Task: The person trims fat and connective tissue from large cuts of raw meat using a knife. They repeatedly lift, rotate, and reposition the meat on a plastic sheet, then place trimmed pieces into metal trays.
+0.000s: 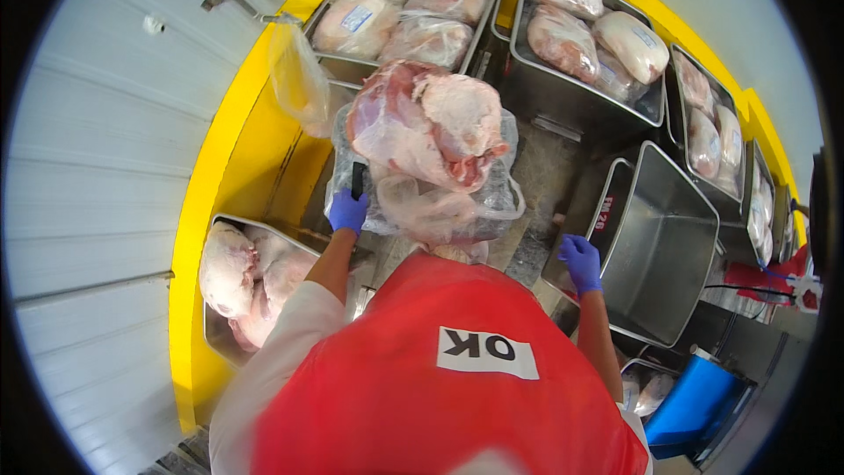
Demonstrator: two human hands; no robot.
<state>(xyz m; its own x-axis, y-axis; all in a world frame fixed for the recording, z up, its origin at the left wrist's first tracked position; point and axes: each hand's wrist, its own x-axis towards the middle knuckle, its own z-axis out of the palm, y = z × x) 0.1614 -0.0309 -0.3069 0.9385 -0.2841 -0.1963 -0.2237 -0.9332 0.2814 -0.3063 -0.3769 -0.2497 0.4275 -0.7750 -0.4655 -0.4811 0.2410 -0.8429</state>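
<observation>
My left hand [349, 211], in a blue-purple glove, is closed around a small black oblong object [358, 179], whose exact kind I cannot make out. Just right of it, a large piece of raw meat [422, 123] with pale fat and skin rests on clear plastic sheeting [512, 171]. A crumpled clear plastic bag [431, 211] lies on the near side of the meat. My right hand [580, 262], gloved alike, hovers beside an upright-walled steel bin [664, 246] at the right. Its fingers look loosely apart with nothing in them.
Steel bins of bagged meat stand along the back [352, 70] and far right [585, 84]. Another bin [211, 325] with bare meat is at the left. A clear bag [299, 79] hangs by the yellow frame [224, 145]. A blue roll [699, 405] lies lower right.
</observation>
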